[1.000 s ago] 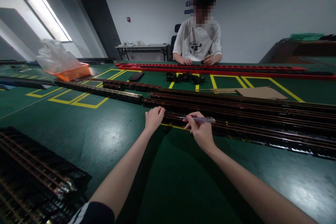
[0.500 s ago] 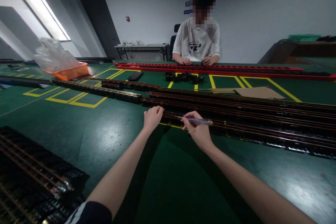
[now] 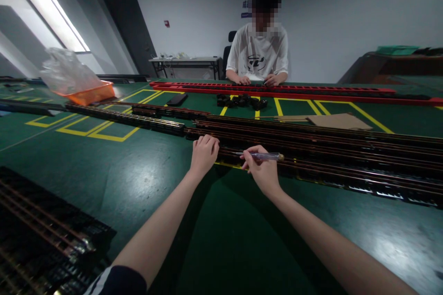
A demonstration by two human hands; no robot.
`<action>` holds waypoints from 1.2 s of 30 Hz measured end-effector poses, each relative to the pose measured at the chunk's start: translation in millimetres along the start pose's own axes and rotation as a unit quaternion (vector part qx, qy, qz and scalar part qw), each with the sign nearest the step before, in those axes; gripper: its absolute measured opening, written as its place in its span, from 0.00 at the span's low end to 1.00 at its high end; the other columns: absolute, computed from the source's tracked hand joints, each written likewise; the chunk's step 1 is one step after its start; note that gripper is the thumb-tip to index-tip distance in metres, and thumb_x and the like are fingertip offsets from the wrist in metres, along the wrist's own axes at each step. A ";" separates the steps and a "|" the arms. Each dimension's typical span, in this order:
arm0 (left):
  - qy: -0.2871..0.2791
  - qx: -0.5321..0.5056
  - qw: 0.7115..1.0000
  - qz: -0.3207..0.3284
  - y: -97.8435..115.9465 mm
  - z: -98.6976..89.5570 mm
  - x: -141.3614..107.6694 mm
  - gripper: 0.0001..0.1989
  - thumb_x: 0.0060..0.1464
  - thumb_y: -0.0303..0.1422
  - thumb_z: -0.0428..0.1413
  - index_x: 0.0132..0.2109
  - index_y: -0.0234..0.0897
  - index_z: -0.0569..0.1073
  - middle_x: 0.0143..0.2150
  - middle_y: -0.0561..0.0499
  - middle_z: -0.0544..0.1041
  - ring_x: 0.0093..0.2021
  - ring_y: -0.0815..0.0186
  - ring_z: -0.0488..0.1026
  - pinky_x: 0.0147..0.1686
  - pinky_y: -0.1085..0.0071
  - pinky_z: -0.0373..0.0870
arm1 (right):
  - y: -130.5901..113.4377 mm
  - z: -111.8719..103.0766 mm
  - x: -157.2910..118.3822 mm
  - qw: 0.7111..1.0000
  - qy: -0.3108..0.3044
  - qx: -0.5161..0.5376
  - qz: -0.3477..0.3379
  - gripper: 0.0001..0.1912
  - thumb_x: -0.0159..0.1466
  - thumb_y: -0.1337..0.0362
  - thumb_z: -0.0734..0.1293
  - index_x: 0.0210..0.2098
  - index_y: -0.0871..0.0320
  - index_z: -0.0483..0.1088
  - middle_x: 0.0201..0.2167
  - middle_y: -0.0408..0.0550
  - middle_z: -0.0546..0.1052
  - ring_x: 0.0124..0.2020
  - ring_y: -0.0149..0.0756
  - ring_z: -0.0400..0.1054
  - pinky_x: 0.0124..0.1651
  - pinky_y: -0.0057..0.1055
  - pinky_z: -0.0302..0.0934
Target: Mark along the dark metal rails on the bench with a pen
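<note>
My right hand (image 3: 262, 170) grips a screwdriver (image 3: 270, 156) by its clear, purplish handle. Its thin shaft points left, over the nearest of the long black rails (image 3: 321, 173) with copper-coloured strips. At the left end of that rail lies my left hand (image 3: 205, 153), palm down, its fingers curled over the edge and their tips hidden. The screwdriver's tip is a little to the right of those fingers; whether it touches the rail I cannot tell. More such rails lie side by side just beyond both hands.
Across the green table (image 3: 148, 170) a person (image 3: 258, 55) handles a red rail (image 3: 363, 96). Small black parts (image 3: 242, 101), a flat dark object (image 3: 177, 99) and cardboard (image 3: 341, 121) lie between us. An orange basket (image 3: 92, 96) stands far left; stacked rails (image 3: 44, 216) lie near left.
My left hand has shifted slightly right and turned more palm down over the rail. The screwdriver has moved slightly right and lies more level. The view has shifted a little.
</note>
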State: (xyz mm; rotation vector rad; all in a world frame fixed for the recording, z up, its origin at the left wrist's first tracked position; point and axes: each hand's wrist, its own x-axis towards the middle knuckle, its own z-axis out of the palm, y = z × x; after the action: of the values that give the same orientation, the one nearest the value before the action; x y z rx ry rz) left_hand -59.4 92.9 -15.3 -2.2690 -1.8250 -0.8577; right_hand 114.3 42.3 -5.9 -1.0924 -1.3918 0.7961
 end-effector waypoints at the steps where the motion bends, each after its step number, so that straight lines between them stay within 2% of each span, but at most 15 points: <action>1: -0.011 0.002 1.000 0.023 1.2 -0.1 -0.6 0.15 0.62 0.31 0.41 0.41 0.40 0.73 0.44 0.48 0.76 0.47 0.61 0.69 0.48 0.64 0.58 | 0.2 -0.1 0.0 1.000 0.004 0.001 -0.002 0.14 0.59 0.52 0.65 0.29 0.58 0.65 0.26 0.48 0.76 0.20 0.32 0.70 0.20 0.26 0.61; 4: -0.060 -0.011 0.995 0.079 2.5 0.7 -1.1 0.18 0.63 0.33 0.38 0.43 0.39 0.73 0.44 0.48 0.77 0.46 0.62 0.70 0.49 0.64 0.58 | 0.9 -0.5 0.2 1.000 0.010 0.000 -0.007 0.14 0.59 0.53 0.65 0.29 0.57 0.65 0.25 0.47 0.76 0.19 0.31 0.70 0.20 0.26 0.62; 7: -0.080 -0.018 0.993 0.090 1.3 2.5 -0.5 0.20 0.64 0.33 0.37 0.44 0.38 0.73 0.44 0.47 0.77 0.46 0.62 0.70 0.47 0.65 0.59 | 1.6 -2.0 0.1 1.000 0.014 -0.004 -0.013 0.13 0.60 0.53 0.65 0.30 0.57 0.64 0.25 0.47 0.75 0.19 0.31 0.69 0.20 0.26 0.62; 13: -0.068 -0.013 0.993 0.094 -0.7 4.7 -0.1 0.19 0.64 0.34 0.38 0.43 0.36 0.73 0.43 0.47 0.77 0.45 0.61 0.70 0.46 0.65 0.62 | 1.7 -5.9 -1.6 1.000 0.024 -0.018 -0.008 0.13 0.60 0.54 0.65 0.30 0.58 0.64 0.25 0.48 0.75 0.19 0.31 0.70 0.20 0.26 0.62; 22: -0.035 -0.028 0.992 0.120 -5.2 11.3 -0.5 0.18 0.64 0.32 0.40 0.41 0.35 0.74 0.40 0.47 0.78 0.43 0.61 0.71 0.45 0.63 0.66 | 3.0 -18.7 -4.0 1.000 -0.012 -0.022 0.002 0.12 0.60 0.55 0.65 0.31 0.58 0.66 0.28 0.48 0.76 0.20 0.30 0.70 0.18 0.24 0.60; 27: -0.032 -0.036 0.991 0.123 -6.5 11.9 -0.6 0.18 0.64 0.33 0.40 0.41 0.36 0.74 0.40 0.47 0.78 0.43 0.61 0.71 0.45 0.63 0.67 | 3.9 -25.1 -5.7 1.000 0.011 -0.023 0.010 0.12 0.60 0.55 0.65 0.31 0.58 0.66 0.27 0.48 0.77 0.20 0.30 0.70 0.19 0.25 0.60; 36: -0.030 -0.037 0.992 0.120 -6.3 11.1 -0.5 0.18 0.63 0.33 0.40 0.41 0.35 0.74 0.40 0.47 0.78 0.42 0.61 0.71 0.43 0.63 0.67 | 4.3 -24.2 -8.3 0.998 0.049 -0.024 0.001 0.11 0.61 0.57 0.64 0.30 0.59 0.65 0.25 0.47 0.76 0.18 0.29 0.68 0.18 0.24 0.59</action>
State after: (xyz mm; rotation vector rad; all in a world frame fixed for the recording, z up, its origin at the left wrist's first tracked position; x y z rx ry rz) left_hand -61.4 98.8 -26.4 -2.5188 -1.5219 -0.8383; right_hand 138.2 33.0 -9.6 -1.1548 -1.3329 0.7034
